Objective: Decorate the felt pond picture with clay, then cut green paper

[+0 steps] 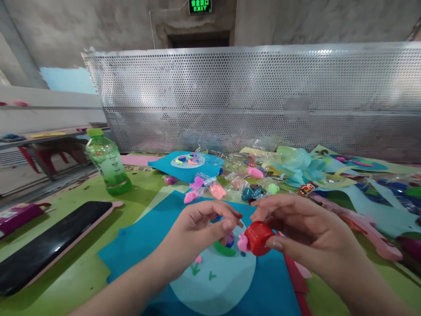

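Note:
My right hand (292, 228) holds a round red cap (259, 238) between thumb and fingers, tilted on its side. A small lump of pink clay (242, 242) sits at the cap's left end. Close to it, my left hand (207, 224) has its thumb and fingertips drawn together; whether something tiny is between them I cannot make out. Beneath both hands lies a pale blue paper circle (223, 287) on blue paper (276, 294). Green clay sprigs (196, 270), a pink clay dot (198, 259) and a green curved clay piece (224, 249) are on the circle, partly hidden by my left hand.
A green bottle (110, 164) and a black phone (52, 241) are on the left. Bagged clay, including orange clay (217, 190), lies behind the hands. Another decorated blue sheet (161, 164) is farther back. Pink scissors (371, 232) are at right, before a perforated metal panel (230, 96).

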A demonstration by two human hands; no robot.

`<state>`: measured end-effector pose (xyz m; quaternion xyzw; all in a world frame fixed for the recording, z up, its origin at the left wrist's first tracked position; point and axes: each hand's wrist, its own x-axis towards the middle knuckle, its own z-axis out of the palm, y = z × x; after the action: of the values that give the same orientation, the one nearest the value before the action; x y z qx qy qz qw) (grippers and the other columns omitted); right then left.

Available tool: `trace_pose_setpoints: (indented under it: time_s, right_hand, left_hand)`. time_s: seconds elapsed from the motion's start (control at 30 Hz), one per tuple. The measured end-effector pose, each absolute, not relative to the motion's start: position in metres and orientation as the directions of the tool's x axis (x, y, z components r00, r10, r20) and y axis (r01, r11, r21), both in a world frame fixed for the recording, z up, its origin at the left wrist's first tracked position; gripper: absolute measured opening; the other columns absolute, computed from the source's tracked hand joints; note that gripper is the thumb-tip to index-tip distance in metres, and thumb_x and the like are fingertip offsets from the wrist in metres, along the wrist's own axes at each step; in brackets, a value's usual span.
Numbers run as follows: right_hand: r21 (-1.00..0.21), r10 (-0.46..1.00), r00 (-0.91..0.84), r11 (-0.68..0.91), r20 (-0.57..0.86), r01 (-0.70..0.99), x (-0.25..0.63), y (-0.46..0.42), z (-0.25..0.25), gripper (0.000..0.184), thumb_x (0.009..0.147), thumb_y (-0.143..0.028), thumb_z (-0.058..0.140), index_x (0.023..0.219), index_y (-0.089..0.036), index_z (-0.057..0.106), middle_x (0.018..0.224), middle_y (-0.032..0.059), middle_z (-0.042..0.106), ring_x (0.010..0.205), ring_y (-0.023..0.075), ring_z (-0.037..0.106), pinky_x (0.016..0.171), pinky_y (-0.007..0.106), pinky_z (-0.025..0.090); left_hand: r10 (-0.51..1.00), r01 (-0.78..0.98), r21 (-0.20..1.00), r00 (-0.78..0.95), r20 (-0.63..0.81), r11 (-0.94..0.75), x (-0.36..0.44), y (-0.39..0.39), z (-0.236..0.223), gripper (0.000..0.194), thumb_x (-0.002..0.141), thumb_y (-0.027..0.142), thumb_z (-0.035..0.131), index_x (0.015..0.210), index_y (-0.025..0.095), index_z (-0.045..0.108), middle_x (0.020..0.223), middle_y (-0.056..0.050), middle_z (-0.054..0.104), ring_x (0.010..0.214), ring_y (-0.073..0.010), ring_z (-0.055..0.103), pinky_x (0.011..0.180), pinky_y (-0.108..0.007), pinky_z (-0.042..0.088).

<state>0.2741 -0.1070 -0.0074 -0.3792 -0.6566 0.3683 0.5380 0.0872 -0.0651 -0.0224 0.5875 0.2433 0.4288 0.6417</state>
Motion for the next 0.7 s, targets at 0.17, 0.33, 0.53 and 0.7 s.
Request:
trace_pose_setpoints:
  time_s: [0.17,0.33,0.53,0.7]
  right_hand:
    - [-0.886,0.89,-0.112,0.453,0.442,0.099,0.2723,-0.1065,-0.0069,0.027,0.063,-0.014,0.071,0.087,-0.026,0.063,0.082,0.0005,0.065,0.076,0.0146,0.064,0.064,0.022,0.055]
    - [-0.891,0.893,-0.113,0.446,0.436,0.089,0.2708,-0.1063,-0.0069,0.025,0.062,-0.017,0.072,0.083,-0.026,0.064,0.079,-0.0004,0.065,0.07,0.0141,0.064,0.059,0.022,0.055]
    - [-0.882,0.889,-0.127,0.454,0.439,0.127,0.271,-0.1061,-0.006,0.028,0.063,-0.016,0.071,0.087,-0.028,0.063,0.077,-0.0012,0.065,0.071,0.015,0.064,0.057,0.021,0.054]
    - [-0.852,0.868,-0.14,0.495,0.476,0.17,0.27,-0.1058,-0.0054,0.021,0.066,-0.021,0.07,0.084,-0.028,0.063,0.079,-0.001,0.065,0.072,0.0151,0.064,0.055,0.02,0.054]
  left_hand:
    - [0.835,-0.266,0.964,0.526,0.162,-0.019,0.0879,-0.0664,-0.0237,0.003,0.07,0.021,0.067,0.067,0.021,0.066,0.082,0.001,0.063,0.073,-0.0086,0.056,0.061,-0.016,0.045]
    - [0.847,-0.279,0.96,0.508,0.158,-0.012,0.088,-0.0665,-0.0232,0.005,0.068,0.025,0.069,0.066,0.021,0.066,0.081,0.0,0.063,0.07,-0.0098,0.056,0.059,-0.018,0.045]
    - [0.831,-0.266,0.964,0.529,0.171,-0.028,0.0903,-0.0669,-0.0235,0.007,0.073,0.025,0.064,0.068,0.022,0.068,0.08,0.0,0.065,0.068,-0.0098,0.056,0.057,-0.019,0.044]
    - [0.836,-0.219,0.975,0.528,0.146,-0.032,0.0916,-0.0688,-0.0241,0.01,0.074,0.024,0.062,0.067,0.021,0.068,0.076,0.001,0.064,0.064,-0.0087,0.053,0.055,-0.018,0.043]
